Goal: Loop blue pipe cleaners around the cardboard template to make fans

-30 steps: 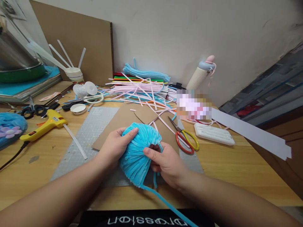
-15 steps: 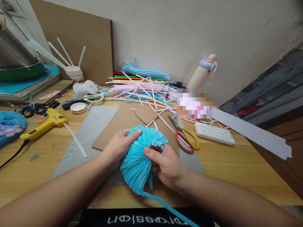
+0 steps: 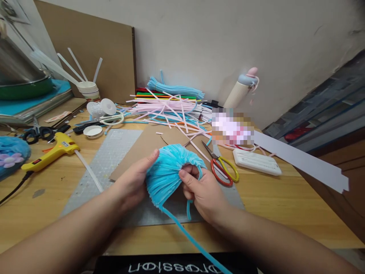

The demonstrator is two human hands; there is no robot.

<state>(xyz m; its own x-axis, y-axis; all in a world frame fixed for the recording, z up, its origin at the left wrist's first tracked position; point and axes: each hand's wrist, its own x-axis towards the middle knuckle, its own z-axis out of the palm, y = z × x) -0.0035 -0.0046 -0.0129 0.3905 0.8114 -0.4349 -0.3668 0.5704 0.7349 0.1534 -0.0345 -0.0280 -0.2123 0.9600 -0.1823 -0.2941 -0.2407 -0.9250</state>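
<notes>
Between my hands is a fluffy light-blue ring wound with pipe cleaners (image 3: 165, 175), its strands fanning out from a central hole. My left hand (image 3: 135, 186) cups its left edge, thumb along the rim and fingers partly hidden behind it. With thumb and fingers at the hole, my right hand (image 3: 203, 192) grips the inner right side. One long blue pipe cleaner (image 3: 189, 239) trails from the lower edge towards my lap, and a short end hangs beside my right fingers. Below lie brown cardboard (image 3: 134, 156) and a grey cutting mat (image 3: 105, 152).
Red-and-yellow scissors (image 3: 224, 171) lie to the right, near a white power strip (image 3: 256, 161). On the left are a yellow hot glue gun (image 3: 54, 150) and black scissors (image 3: 38, 133). Piled pipe cleaners (image 3: 168, 106) and a bottle (image 3: 238, 91) stand along the wall.
The ring has tilted and turned, its lower edge swinging up and left. My left thumb has slid from its top face to the rim. The trailing strand shifted left.
</notes>
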